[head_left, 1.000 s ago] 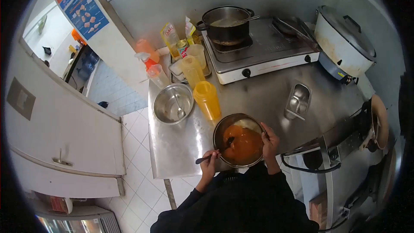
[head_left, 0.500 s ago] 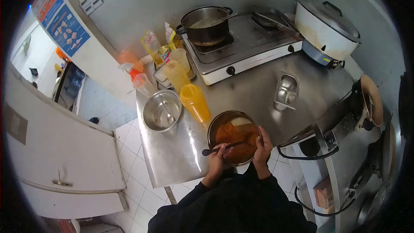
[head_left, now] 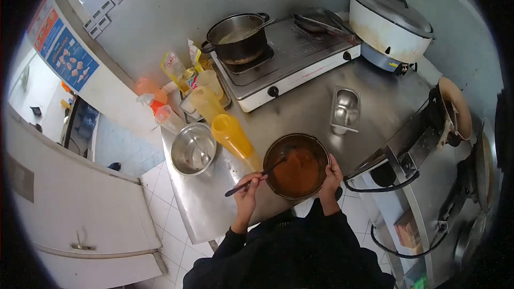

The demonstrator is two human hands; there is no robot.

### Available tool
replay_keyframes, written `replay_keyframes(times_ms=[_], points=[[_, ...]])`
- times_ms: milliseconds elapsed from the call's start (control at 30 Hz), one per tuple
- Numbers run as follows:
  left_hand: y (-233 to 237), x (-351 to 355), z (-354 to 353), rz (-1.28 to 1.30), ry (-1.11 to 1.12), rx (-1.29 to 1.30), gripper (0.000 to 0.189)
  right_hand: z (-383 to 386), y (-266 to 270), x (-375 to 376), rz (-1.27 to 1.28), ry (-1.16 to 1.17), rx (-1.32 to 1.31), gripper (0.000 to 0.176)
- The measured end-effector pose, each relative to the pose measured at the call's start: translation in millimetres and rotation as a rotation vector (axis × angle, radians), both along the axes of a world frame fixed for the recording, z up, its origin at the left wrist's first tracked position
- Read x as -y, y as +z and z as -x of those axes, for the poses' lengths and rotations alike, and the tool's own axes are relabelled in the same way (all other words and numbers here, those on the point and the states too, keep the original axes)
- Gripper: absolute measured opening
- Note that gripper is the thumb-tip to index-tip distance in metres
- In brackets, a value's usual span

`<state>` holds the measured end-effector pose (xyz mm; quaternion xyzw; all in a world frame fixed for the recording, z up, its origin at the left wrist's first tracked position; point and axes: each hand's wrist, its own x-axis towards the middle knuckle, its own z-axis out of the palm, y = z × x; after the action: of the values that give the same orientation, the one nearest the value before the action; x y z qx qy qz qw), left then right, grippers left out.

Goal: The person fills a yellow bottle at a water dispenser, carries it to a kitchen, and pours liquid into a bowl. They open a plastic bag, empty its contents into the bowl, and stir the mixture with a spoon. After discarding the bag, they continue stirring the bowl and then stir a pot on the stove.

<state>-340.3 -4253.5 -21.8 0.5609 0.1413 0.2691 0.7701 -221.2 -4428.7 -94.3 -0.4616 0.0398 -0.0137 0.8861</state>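
Near the front edge of the steel table, a round metal bowl (head_left: 269, 181) holds orange-brown sauce (head_left: 300, 172). My left hand (head_left: 248, 188) is closed around the handle of a dark spoon (head_left: 241, 186), whose head reaches into the upper part of the sauce. On the bowl's right side, my right hand (head_left: 331, 180) grips the rim. A yellow bottle (head_left: 231, 134) stands just left of the bowl. Farther left is an empty-looking metal bowl (head_left: 182, 158) with a spoon in it.
A black pot (head_left: 241, 48) sits on the gas stove (head_left: 300, 80) at the back. The large white cooker (head_left: 375, 27) stands behind right. A small steel container (head_left: 345, 109) lies right of centre. Bottles and packets (head_left: 172, 67) cluster at the left; a rack (head_left: 417, 203) stands right.
My left hand has moved left and away from the bowl with the spoon, whose head is now higher in the bowl. The sauce looks more evenly spread. The whole view has shifted slightly.
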Motion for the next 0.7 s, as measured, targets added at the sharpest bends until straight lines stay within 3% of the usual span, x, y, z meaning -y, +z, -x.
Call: replay_keyframes(times_ms=[67,100,167,267,333,400,500,600,633,700], points=[[9.8,-7.7,2.4,-0.292,-0.044,0.038,0.014,-1.8,-3.8,0.4,0.004,-0.021,-0.008,0.033],[14.2,-11.7,3.5,-0.296,-0.042,0.042,0.014,-2.2,-4.8,0.4,0.012,-0.040,-0.016,0.032],[21.5,-15.7,4.7,-0.713,-0.138,-0.013,0.011,-2.0,-5.4,-0.8,0.046,-0.036,0.010,0.032],[31.1,-6.5,1.7,-0.720,-0.299,-0.220,0.012,-2.4,-5.7,-10.0,0.066,-0.073,0.007,0.032],[7.0,-5.2,-6.8,-0.807,-0.315,-0.209,0.012,-5.5,-10.0,-17.2,0.045,-0.108,-0.007,0.033],[-6.8,-3.0,-16.5,-1.072,-0.442,-0.117,0.015,-9.2,-18.3,-21.6,0.077,-0.054,0.007,0.031],[-7.9,11.4,-30.5,-1.076,-0.484,-0.187,0.016,-21.6,-12.8,-28.9,0.242,0.018,-0.013,0.031],[-16.4,19.5,-50.4,-1.143,-0.436,-0.181,0.019,-39.1,1.9,-29.8,0.201,0.152,-0.061,0.030],[-11.0,22.3,-56.2,-1.136,-0.393,-0.187,0.018,-46.9,17.5,-29.1,0.065,0.255,-0.130,0.032],[-17.5,22.5,-71.5,-1.129,-0.327,-0.199,0.019,-72.9,-10.8,-24.8,0.064,0.328,-0.052,0.035]])
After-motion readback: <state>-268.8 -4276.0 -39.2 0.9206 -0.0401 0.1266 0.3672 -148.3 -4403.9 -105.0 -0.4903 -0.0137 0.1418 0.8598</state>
